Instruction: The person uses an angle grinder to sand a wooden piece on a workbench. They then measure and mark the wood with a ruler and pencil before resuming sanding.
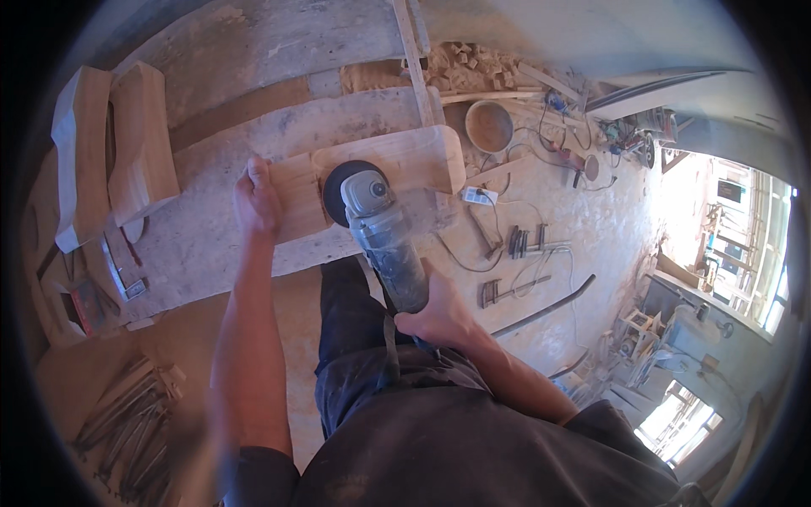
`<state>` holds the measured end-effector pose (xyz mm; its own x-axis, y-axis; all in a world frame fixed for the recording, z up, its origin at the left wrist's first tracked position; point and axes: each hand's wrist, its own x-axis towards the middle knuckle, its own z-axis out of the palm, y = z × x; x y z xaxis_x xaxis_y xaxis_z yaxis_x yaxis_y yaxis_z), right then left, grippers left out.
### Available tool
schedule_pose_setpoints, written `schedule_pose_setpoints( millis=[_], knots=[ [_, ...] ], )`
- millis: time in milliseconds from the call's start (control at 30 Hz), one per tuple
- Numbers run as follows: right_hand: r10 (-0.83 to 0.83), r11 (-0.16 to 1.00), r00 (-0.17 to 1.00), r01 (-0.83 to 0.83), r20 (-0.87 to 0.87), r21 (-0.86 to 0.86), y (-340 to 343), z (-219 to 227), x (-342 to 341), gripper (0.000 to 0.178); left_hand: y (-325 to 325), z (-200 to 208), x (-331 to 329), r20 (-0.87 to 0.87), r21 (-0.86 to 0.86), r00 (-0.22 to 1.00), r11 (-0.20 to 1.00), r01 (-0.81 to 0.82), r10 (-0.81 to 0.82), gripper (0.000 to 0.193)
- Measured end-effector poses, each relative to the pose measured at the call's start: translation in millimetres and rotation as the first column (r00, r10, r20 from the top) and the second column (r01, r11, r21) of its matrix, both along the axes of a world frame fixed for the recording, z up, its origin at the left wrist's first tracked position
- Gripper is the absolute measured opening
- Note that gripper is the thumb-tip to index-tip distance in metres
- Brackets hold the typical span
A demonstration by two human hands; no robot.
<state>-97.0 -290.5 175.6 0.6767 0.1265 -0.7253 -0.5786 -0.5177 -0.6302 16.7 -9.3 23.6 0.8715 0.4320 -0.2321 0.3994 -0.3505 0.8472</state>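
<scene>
My right hand (438, 309) is closed round the rear body of a grey angle grinder (390, 253). The grinder's dark round disc (334, 193) lies against the top face of a pale wooden board (414, 156), near the step between its narrower left part and wider right part. The board's right end has rounded corners. At its left end, my left hand (258, 201) grips the edge, thumb uppermost. A worn, dusty bench (211, 194) supports the board. The underside of the disc is hidden.
Two shaped wooden pieces (142, 139) stand at the bench's left end, near a metal square (127, 283). Right of the bench, the floor holds a round bowl (488, 127), a white power strip (480, 196), clamps (528, 245), trailing cords and another grinder (574, 160). Wood strips (131, 422) lie lower left.
</scene>
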Motion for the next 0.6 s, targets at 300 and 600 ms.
schedule_pose_setpoints(
  millis=[300, 600],
  knots=[
    [-0.048, 0.999, 0.997, 0.048, -0.068, -0.001, 0.5, 6.2, -3.1, 0.079, 0.5, -7.2, -0.3, 0.017, 0.014, 1.000, 1.000, -0.006, 0.005, 0.071],
    [-0.067, 0.998, 0.992, 0.066, -0.104, -0.013, -2.8, 7.8, -9.8, 0.081, -1.3, -0.4, 0.9, 0.022, 0.007, 1.000, 1.000, -0.010, 0.010, 0.069]
  ],
)
